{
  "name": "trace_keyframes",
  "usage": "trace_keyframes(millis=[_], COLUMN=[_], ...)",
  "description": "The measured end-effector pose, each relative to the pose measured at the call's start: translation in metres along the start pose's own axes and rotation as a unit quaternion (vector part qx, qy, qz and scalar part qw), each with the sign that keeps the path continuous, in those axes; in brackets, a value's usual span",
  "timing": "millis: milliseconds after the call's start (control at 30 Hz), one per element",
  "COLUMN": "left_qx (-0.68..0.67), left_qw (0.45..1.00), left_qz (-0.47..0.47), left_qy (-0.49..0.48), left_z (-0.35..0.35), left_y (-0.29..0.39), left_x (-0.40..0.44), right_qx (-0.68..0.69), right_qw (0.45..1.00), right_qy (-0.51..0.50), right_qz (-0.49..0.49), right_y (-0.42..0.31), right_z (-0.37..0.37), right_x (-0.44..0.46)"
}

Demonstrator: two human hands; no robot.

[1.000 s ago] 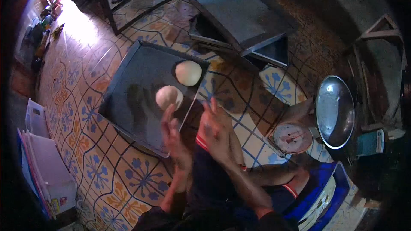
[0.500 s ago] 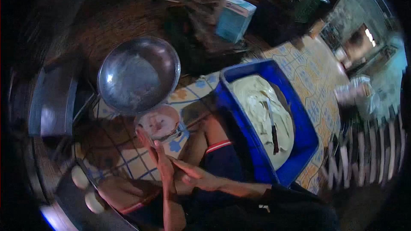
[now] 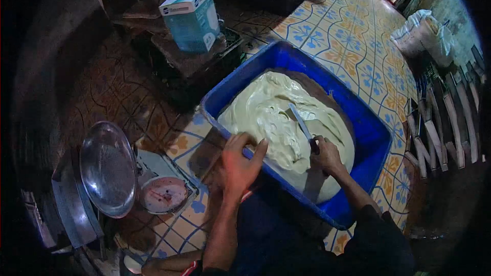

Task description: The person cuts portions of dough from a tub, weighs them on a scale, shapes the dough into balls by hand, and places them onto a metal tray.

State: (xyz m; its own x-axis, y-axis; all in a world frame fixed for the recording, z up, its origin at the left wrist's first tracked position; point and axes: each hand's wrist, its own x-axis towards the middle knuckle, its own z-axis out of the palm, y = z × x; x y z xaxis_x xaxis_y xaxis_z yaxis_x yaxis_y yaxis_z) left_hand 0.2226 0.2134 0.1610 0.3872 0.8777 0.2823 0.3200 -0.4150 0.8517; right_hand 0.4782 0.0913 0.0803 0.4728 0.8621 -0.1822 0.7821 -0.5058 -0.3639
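A large blue tub (image 3: 376,156) holds a broad mass of pale, glossy dough (image 3: 255,105). Lying across the dough is a knife (image 3: 300,121) with a narrow metal blade and a dark handle. My right hand (image 3: 327,157) is closed around that handle, low over the dough. At the tub's near left rim is my left hand (image 3: 240,166), its thumb and fingers apart and nothing in it. Whether its fingertips press on the rim or the dough, I cannot tell.
To the left stands a weighing scale (image 3: 164,194) with a round dial and a shiny metal pan (image 3: 108,168). A blue-and-white box (image 3: 192,20) sits on a dark crate behind. Wooden slats (image 3: 450,122) and a white sack (image 3: 424,36) are at the right, on patterned tiles (image 3: 332,25).
My hands have parted from in front of the scale. The right now grips the knife on the dough; the left has come to the tub's rim. The view has swung toward the tub.
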Motion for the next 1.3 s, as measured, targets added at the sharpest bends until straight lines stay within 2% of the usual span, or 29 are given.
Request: trace_keyframes(millis=[67, 133, 167, 200, 267, 333, 367, 400, 467, 500, 533, 567, 600, 633, 667, 733, 800, 833, 867, 933, 967, 1033, 1067, 1133, 1167, 1200, 1267, 1300], left_qx=[0.058, 0.174, 0.173, 0.222, 0.179, 0.155, 0.129, 0.124, 0.055, -0.014, -0.021, -0.033, -0.042, 0.109, 0.196, 0.167, 0.122, 0.076, 0.082, -0.015, -0.04, -0.081, -0.117, -0.111, -0.099, -0.093, -0.086, -0.078], left_qw=[0.996, 0.974, 0.962, 0.941, 0.935, 0.93, 0.926, 0.926, 0.91, 0.89, 0.892, 0.887, 0.88, 0.917, 0.936, 0.956, 0.962, 0.977, 0.977, 0.984, 0.988, 0.991, 0.991, 0.991, 0.993, 0.993, 0.994, 0.993], left_qz=[0.061, -0.093, -0.143, -0.175, -0.22, -0.218, -0.213, -0.214, -0.196, -0.194, -0.199, -0.176, -0.15, -0.067, -0.102, -0.06, -0.066, -0.072, -0.07, -0.123, -0.109, -0.075, -0.044, -0.031, -0.011, -0.009, 0.033, 0.04], left_qy=[-0.024, -0.111, -0.158, -0.186, -0.215, -0.251, -0.285, -0.284, -0.361, -0.413, -0.404, -0.425, -0.449, -0.378, -0.273, -0.235, -0.236, -0.183, -0.187, -0.128, -0.105, -0.081, -0.057, -0.065, -0.067, -0.067, -0.063, -0.077], left_z=[0.033, 0.057, 0.068, 0.07, 0.079, 0.082, 0.084, 0.09, 0.101, 0.085, 0.085, 0.084, 0.084, 0.076, 0.074, 0.054, 0.036, 0.03, 0.017, -0.007, -0.007, -0.015, -0.016, -0.013, -0.015, -0.023, -0.048, -0.066], left_y=[-0.025, -0.06, -0.083, -0.076, -0.102, -0.13, -0.145, -0.178, -0.236, -0.181, -0.168, -0.159, -0.146, -0.108, -0.079, -0.046, -0.015, -0.008, 0.003, 0.021, 0.025, 0.053, 0.068, 0.081, 0.087, 0.093, 0.098, 0.097], left_x=[0.051, 0.097, 0.12, 0.135, 0.153, 0.171, 0.176, 0.179, 0.194, 0.193, 0.185, 0.178, 0.172, 0.149, 0.118, 0.084, 0.071, 0.065, 0.066, 0.073, 0.074, 0.08, 0.081, 0.082, 0.083, 0.083, 0.082, 0.082], right_qx=[0.041, 0.08, 0.14, 0.197, 0.171, 0.143, 0.152, 0.16, 0.188, 0.196, 0.201, 0.291, 0.313, 0.318, 0.326, 0.241, 0.202, 0.254, 0.236, 0.202, 0.201, 0.381, 0.281, 0.363, 0.362, 0.349, 0.313, 0.292], right_qw=[0.999, 0.996, 0.99, 0.979, 0.985, 0.989, 0.984, 0.974, 0.965, 0.955, 0.944, 0.926, 0.925, 0.925, 0.923, 0.946, 0.946, 0.948, 0.919, 0.958, 0.959, 0.895, 0.932, 0.896, 0.892, 0.882, 0.873, 0.871], right_qy=[0.018, 0.04, 0.016, -0.008, 0.02, 0.038, 0.077, 0.117, 0.148, 0.188, 0.221, 0.187, 0.137, 0.123, 0.111, 0.084, 0.064, -0.026, 0.053, -0.116, -0.116, -0.194, -0.188, -0.186, -0.235, -0.278, -0.246, -0.281], right_qz=[-0.01, -0.023, 0.011, 0.043, 0.022, 0.003, -0.055, -0.113, -0.107, -0.122, -0.141, -0.151, -0.163, -0.169, -0.174, -0.199, -0.247, -0.19, -0.312, -0.165, -0.163, -0.124, -0.13, -0.174, -0.136, -0.148, -0.282, -0.276], right_y=[0.01, 0.011, 0.006, 0.004, 0.008, 0.014, 0.017, 0.018, 0.005, -0.001, -0.006, -0.008, -0.011, -0.008, -0.011, -0.045, -0.076, -0.074, -0.095, -0.095, -0.093, -0.083, -0.098, -0.103, -0.128, -0.137, -0.12, -0.108], right_z=[0.001, -0.014, -0.034, -0.05, -0.065, -0.067, -0.069, -0.073, -0.081, -0.087, -0.091, -0.08, -0.068, -0.037, -0.011, -0.018, -0.022, 0.004, -0.001, -0.011, -0.004, 0.008, -0.006, 0.01, -0.024, -0.037, -0.027, -0.035], right_x=[0.0, 0.001, -0.003, -0.004, -0.006, -0.008, -0.01, -0.011, -0.004, -0.003, -0.001, 0.004, 0.009, 0.017, 0.019, 0.028, 0.06, 0.081, 0.07, 0.036, 0.02, -0.016, -0.019, 0.004, 0.004, 0.007, 0.008, 0.002])
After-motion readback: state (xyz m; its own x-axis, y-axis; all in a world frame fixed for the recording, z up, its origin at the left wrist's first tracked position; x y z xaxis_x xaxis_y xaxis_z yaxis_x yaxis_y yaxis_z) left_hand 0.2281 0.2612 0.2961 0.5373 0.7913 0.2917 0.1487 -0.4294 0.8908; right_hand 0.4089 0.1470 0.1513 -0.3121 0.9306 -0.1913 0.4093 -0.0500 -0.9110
